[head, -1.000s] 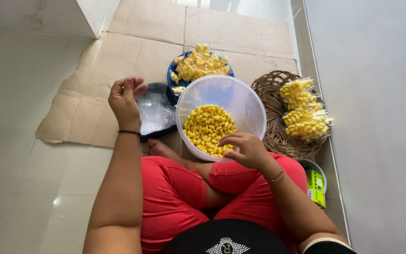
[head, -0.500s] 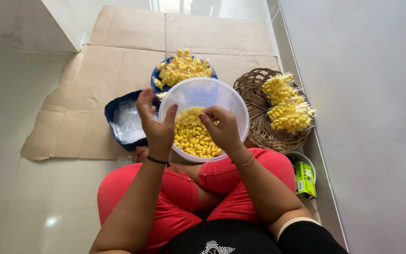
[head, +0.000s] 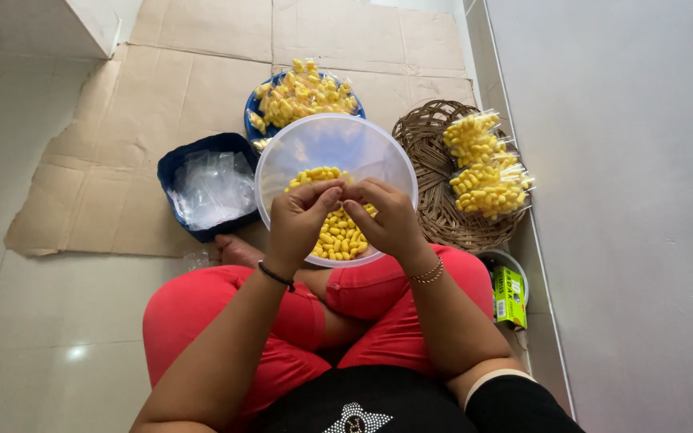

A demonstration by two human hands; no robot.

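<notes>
A clear plastic bowl (head: 322, 130) rests against my red-trousered legs and holds loose yellow snack pieces (head: 335, 237). My left hand (head: 301, 221) and my right hand (head: 391, 221) are raised over the bowl. Their fingertips meet and pinch a small clear plastic bag (head: 343, 192), which is barely visible. Left of the bowl, a dark blue tub (head: 172, 165) holds a heap of empty clear bags (head: 212, 186).
Behind the bowl, a blue plate (head: 252, 127) carries filled packets (head: 302, 96). At right, a wicker tray (head: 427, 136) holds more filled packets (head: 484, 164), with a grey wall (head: 627, 200) beside it. A green box (head: 509, 295) lies by my right knee. Flattened cardboard (head: 162, 88) covers the tiled floor.
My left hand came away from the blue tub and rose over the bowl. My right hand lifted out of the snacks to meet it. The view has shifted slightly.
</notes>
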